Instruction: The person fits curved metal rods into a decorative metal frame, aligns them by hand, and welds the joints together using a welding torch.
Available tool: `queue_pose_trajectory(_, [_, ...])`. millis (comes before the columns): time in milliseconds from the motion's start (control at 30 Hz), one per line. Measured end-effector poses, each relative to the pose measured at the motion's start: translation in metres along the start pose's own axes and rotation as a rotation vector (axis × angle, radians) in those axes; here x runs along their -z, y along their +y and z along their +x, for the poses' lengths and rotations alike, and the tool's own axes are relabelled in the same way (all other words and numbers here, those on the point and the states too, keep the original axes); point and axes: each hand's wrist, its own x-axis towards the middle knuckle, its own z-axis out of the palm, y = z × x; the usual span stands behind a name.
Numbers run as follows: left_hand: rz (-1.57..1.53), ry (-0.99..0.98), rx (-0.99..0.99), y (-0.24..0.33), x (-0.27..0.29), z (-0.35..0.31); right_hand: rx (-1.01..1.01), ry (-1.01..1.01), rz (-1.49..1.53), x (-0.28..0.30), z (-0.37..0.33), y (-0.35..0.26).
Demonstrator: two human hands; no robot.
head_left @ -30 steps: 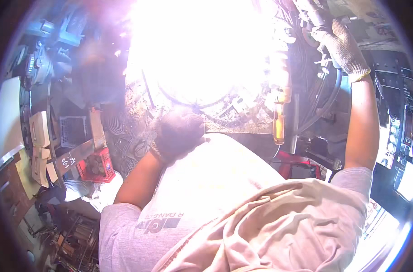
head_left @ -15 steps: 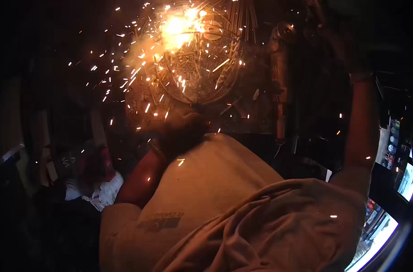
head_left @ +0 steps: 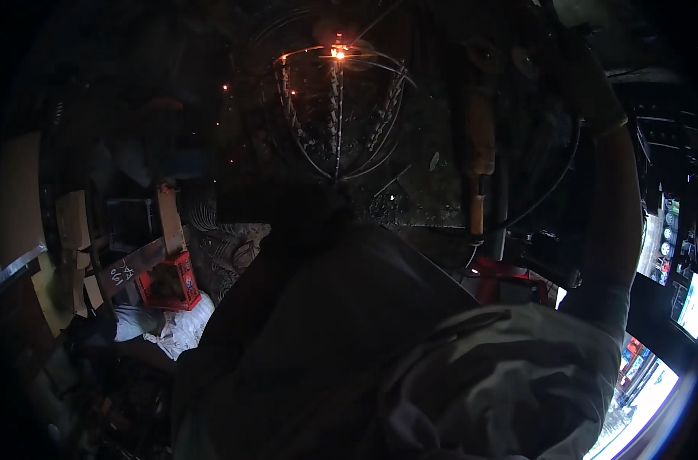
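A frame of thin bent metal rods (head_left: 338,115) lies on the dark worktop, its rods meeting at a near point. Rough, ridged strips run along several of them. On the far crossing, a small spot (head_left: 339,52) glows orange. Close to it a thin straight rod (head_left: 376,21) slants in from the upper right. My left hand (head_left: 318,205) is by the frame's near point, almost lost in shadow. Up at the right, my right hand (head_left: 575,73) is raised at the end of my outstretched arm. Darkness hides the fingers of both hands and anything in them.
Right of the frame lies a long power tool (head_left: 480,138) with a cord at its near end. A black cable (head_left: 567,172) hangs below my right forearm. To the left are a red plastic crate (head_left: 182,284), a white sack (head_left: 184,326) and upright boards (head_left: 73,218).
The bright flare and spray of sparks have died down to a small glow and a few embers. The scene has darkened, and the rod frame shows more plainly. Both arms stay about where they were.
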Motion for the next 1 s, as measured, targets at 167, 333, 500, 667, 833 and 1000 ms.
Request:
queue_pose_trajectory(167, [-0.084, 0.053, 0.001, 0.004, 0.004, 0.002, 0.427, 0.076, -0.399, 0.004, 0.013, -0.008])
queue_pose_trajectory(333, [-0.099, 0.092, 0.003, 0.003, 0.001, 0.003, -0.339, -0.081, 0.340, 0.000, 0.002, -0.033])
queue_pose_trajectory(500, [-0.077, 0.123, 0.029, 0.007, 0.004, 0.005, -0.306, -0.046, 0.280, -0.002, 0.000, -0.035])
queue_pose_trajectory(667, [-0.058, 0.011, 0.030, 0.008, 0.010, 0.007, -0.307, -0.060, 0.334, -0.003, 0.000, -0.036])
queue_pose_trajectory(833, [0.061, -0.378, 0.146, 0.008, 0.008, 0.008, -0.048, 0.028, 0.166, -0.005, 0.000, -0.018])
queue_pose_trajectory(1000, [-0.248, -0.489, 0.346, -0.028, -0.042, -0.046, -0.252, -0.081, 0.283, -0.002, -0.001, -0.053])
